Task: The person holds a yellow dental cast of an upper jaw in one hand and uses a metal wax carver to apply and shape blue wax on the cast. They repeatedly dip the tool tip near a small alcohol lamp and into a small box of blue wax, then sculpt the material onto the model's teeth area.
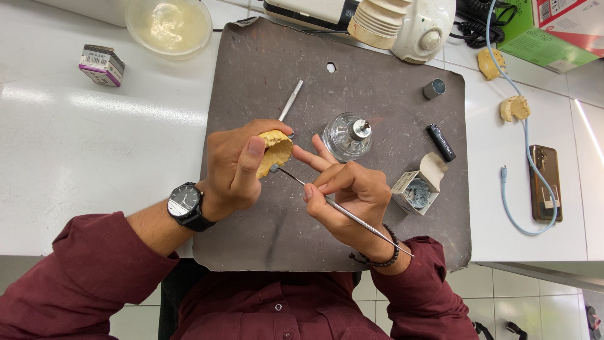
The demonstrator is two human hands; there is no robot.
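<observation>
left hand (236,167) curled around yellow dental cast (275,150) (thumb on top); right hand (349,192) pinching metal tool (343,211)

A pale yellow dental cast (275,151) is held over a dark grey-brown mat (264,82) scuffed with lighter scratches, which is laid on a glossy white table (75,145). Silver is seen on the thin metal instrument (343,211) and on the cap of the clear glass burner (348,135), while black is seen on the wristwatch (187,204), the bead bracelet (385,255) and the lighter (441,142). Maroon sleeves (88,271) are worn, and a light blue cable (522,126) is draped past a brown phone (545,182) and a green box (535,41).
</observation>
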